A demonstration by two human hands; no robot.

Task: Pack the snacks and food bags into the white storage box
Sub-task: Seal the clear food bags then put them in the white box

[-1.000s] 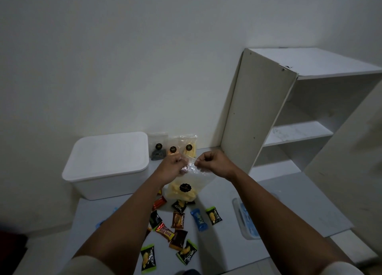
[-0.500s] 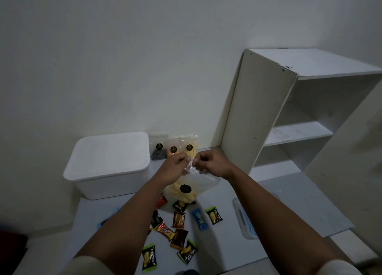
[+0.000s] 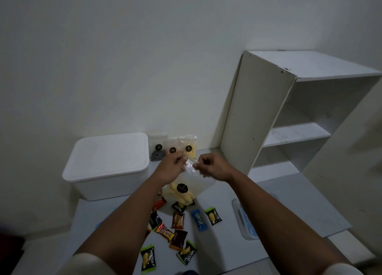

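A clear food bag [image 3: 187, 187] with yellow sticks and a round black label hangs in the air above the floor mat. My left hand [image 3: 171, 169] and my right hand [image 3: 211, 167] both pinch its top edge, close together. The white storage box [image 3: 107, 171] stands to the left with its lid on. Three more clear food bags [image 3: 172, 148] lean against the wall behind my hands. Several small snack packets [image 3: 177, 221], green, brown, blue and red, lie scattered on the mat below the bag.
A white shelf unit [image 3: 289, 117] stands at the right, its shelves bare. A clear tray with blue contents [image 3: 246, 221] lies on the grey mat [image 3: 289, 204] at the right. The white wall is close behind.
My hands have kept pinching the bag's top and drawn slightly closer together; the bag has swayed a little. Nothing else has moved.
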